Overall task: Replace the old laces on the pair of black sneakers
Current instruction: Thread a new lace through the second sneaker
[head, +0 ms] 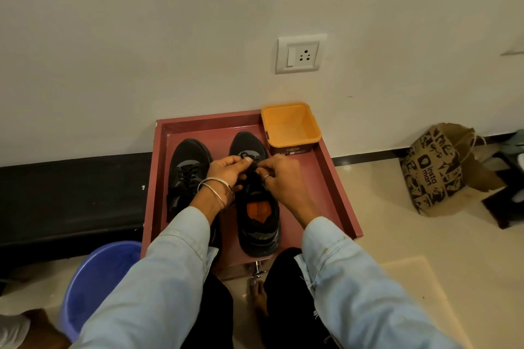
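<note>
Two black lace-up sneakers lie side by side, toes toward the wall, in a shallow reddish-pink wooden tray (337, 178) set on the cream tiled floor (397, 235). The left sneaker (185, 170) still carries a black lace criss-crossed through its eyelets. The right sneaker (256, 224) shows an orange insole label in its open mouth, and both hands meet over its forefoot. The left hand (226, 170), with two thin metal bangles (218, 188) at the wrist, curls its fingers and thumb around what looks like a thin black lace (253, 166), though the strand is hard to make out against the dark upper. The right hand (279, 176), wearing a ring, pinches the same spot from the other side, fingertips almost touching the left hand's.

A square orange plastic tub (290, 127) stands in the tray's far right corner, just beyond the right sneaker's toe. A round blue plastic basin (96, 286) sits on the floor near the tray's near left corner. A printed brown paper bag (442, 170) stands well apart to the right, against the wall.
</note>
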Available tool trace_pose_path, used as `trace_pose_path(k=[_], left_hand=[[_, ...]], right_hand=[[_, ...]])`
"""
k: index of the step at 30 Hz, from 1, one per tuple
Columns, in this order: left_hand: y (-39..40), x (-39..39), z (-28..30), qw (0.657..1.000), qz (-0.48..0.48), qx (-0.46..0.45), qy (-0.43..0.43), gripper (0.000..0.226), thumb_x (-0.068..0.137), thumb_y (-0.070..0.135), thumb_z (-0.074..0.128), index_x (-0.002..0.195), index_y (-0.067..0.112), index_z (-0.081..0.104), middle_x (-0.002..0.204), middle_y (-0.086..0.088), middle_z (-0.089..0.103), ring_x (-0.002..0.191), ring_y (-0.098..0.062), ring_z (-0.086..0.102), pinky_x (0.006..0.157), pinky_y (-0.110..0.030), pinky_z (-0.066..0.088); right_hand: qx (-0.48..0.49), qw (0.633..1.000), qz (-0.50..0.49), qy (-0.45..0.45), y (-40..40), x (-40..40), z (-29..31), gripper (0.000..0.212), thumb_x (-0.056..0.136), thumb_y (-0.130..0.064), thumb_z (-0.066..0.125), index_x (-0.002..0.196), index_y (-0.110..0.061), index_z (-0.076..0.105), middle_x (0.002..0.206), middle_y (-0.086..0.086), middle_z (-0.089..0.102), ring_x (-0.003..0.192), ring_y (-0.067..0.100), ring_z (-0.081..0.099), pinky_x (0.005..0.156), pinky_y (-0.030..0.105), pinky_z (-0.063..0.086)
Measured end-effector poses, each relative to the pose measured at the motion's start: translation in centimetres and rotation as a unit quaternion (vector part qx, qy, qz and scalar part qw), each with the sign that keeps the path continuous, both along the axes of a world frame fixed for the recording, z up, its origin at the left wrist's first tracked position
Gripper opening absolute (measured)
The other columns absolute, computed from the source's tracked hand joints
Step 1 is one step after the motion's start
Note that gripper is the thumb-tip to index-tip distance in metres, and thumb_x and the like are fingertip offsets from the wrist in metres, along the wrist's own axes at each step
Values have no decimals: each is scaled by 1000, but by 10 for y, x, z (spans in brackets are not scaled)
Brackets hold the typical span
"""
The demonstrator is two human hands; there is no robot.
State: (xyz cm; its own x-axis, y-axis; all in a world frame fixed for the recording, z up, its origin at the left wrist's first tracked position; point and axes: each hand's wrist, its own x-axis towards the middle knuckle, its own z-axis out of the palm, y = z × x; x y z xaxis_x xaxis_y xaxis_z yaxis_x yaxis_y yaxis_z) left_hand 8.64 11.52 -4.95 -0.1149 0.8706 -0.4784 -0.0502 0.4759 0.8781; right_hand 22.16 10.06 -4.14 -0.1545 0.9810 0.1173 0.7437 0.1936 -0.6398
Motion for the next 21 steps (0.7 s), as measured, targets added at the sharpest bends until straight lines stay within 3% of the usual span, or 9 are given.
trace_pose_path(k=[5,7,9,11,13,15,19,21], left_hand=[[0,4,-20,994,81,13,65,21,91,14,60,72,12,67,81,-12,66,81,-26,63,76,-36,55],[-2,4,-25,991,86,13,104,21,92,16,57,76,9,68,87,-12,68,87,-28,64,83,-38,53],[-6,5,-28,986,97,15,138,23,93,19,55,82,3,67,89,-14,68,86,-29,63,81,-36,51],[-9,5,-32,981,120,-3,152,26,92,20,56,84,-1,68,87,-18,68,85,-33,63,80,-38,53],[-10,5,-34,977,142,-31,157,26,89,20,58,82,-2,70,84,-21,68,84,-37,63,80,-43,54],[-9,4,-36,974,170,-50,143,25,87,18,59,74,-1,68,77,-20,66,81,-36,64,79,-44,54],[-14,3,-30,976,172,-47,127,31,85,11,61,55,5,55,58,-9,53,62,-30,53,69,-38,49],[-19,0,-28,972,120,-15,204,22,87,13,59,70,0,64,67,-14,59,73,-37,58,75,-40,50]], right_hand=[[-65,996,-41,-42,4,4,-6,6,90,-8,58,86,-10,62,91,9,65,84,23,60,72,38,53],[-94,992,-74,-44,2,8,-10,17,89,-4,54,75,-13,51,85,9,62,78,23,58,63,33,48],[-114,987,-108,-35,-2,14,-15,32,91,-5,51,63,-16,41,75,6,56,69,20,54,54,26,38],[-148,979,-140,5,-3,18,-25,36,92,-7,51,57,-13,42,69,7,58,68,21,61,54,29,46],[-177,966,-174,78,0,19,-31,31,89,-9,54,59,-5,51,72,13,66,73,27,68,64,42,58],[-191,954,-194,126,2,19,-33,30,88,-9,56,59,-5,54,73,15,69,72,27,70,67,49,59],[-197,946,-199,166,-5,21,-27,29,89,-2,58,61,-5,55,77,16,69,73,23,72,68,46,60],[-202,957,-155,135,-6,24,-23,19,89,-2,59,71,-1,62,80,14,69,77,23,70,73,42,59]])
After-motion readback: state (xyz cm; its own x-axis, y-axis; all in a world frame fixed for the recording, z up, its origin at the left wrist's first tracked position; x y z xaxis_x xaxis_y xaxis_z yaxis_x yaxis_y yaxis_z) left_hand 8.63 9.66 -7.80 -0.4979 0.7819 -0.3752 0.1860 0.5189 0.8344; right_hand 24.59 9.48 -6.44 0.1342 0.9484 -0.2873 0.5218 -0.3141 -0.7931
